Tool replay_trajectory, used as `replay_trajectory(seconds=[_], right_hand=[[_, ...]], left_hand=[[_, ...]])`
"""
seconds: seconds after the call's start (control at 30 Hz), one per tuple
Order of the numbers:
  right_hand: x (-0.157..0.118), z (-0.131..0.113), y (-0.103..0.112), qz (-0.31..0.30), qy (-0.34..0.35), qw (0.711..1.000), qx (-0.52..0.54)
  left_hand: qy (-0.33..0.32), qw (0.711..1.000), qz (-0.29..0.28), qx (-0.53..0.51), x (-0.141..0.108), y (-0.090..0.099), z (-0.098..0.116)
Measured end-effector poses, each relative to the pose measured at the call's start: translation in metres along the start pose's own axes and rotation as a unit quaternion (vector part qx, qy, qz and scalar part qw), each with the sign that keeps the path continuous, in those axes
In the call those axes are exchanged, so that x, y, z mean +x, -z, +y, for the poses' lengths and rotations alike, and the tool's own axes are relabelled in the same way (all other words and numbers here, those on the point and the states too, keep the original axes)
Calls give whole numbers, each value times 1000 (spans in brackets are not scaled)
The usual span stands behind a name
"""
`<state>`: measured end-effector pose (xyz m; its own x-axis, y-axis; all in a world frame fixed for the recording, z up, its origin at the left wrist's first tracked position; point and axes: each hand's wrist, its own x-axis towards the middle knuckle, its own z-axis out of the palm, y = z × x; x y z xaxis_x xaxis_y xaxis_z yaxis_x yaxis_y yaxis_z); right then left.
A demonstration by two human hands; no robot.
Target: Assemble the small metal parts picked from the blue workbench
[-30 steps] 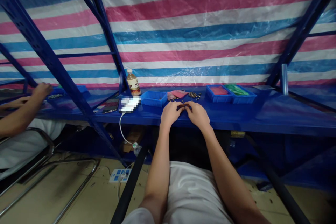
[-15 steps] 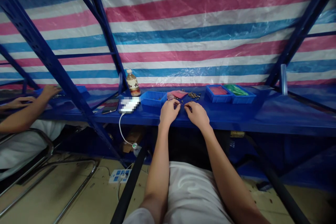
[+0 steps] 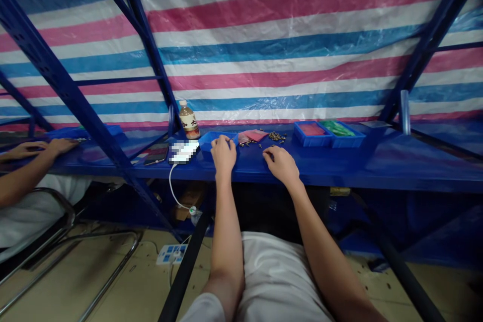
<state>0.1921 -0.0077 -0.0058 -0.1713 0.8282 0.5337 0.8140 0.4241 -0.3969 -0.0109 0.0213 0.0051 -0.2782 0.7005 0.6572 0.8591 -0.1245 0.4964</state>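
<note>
- A striped plastic sheet in pink, white and blue rises beyond both my grips, the largest thing in front of me.
- The blue bench runs under my grips and well out to either side of them.
- A co-worker in white sits well to the left of my left grip, both hands at the bench.
- A blue bin lies under my left grip, partly hidden by it.
- Two more blue bins stand side by side, beyond and to the right of my right grip: the nearer one with pink packets, the farther one with green packets.
- My left grip hangs over its bin, fingers bent downward; whether they pinch anything I cannot tell.
- My right grip is low over the bench, fingers curled, thumb near the forefinger; anything between them is too small to tell.
- A drink bottle stands upright beyond my left grip, to its left.
- A bright-screened device lies left of that grip, its screen blurred.
- Pink bags lie beyond and between my grips.
- Small metal pieces sit heaped just beyond my right grip, with a few scattered beside the pink bags.
</note>
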Motion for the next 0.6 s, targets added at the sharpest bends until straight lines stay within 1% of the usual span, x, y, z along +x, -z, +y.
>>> replay_trajectory(seconds=[0.07,0.2,0.27,0.4,0.6], right_hand=[[0,0,0,1,0,1000,1],[-1,0,1,-1,-2,1000,-3],[-1,0,0,1,0,1000,-5],[0,1,-2,2,1,1000,-10],[0,0,-2,1,1,1000,-12]], left_hand=[[11,1000,5,-9,-1,-1,0],[49,997,59,-10,-2,1,2],[63,995,74,-2,-3,2,3],[68,994,79,15,-5,1,4],[52,995,85,19,-7,-2,3]])
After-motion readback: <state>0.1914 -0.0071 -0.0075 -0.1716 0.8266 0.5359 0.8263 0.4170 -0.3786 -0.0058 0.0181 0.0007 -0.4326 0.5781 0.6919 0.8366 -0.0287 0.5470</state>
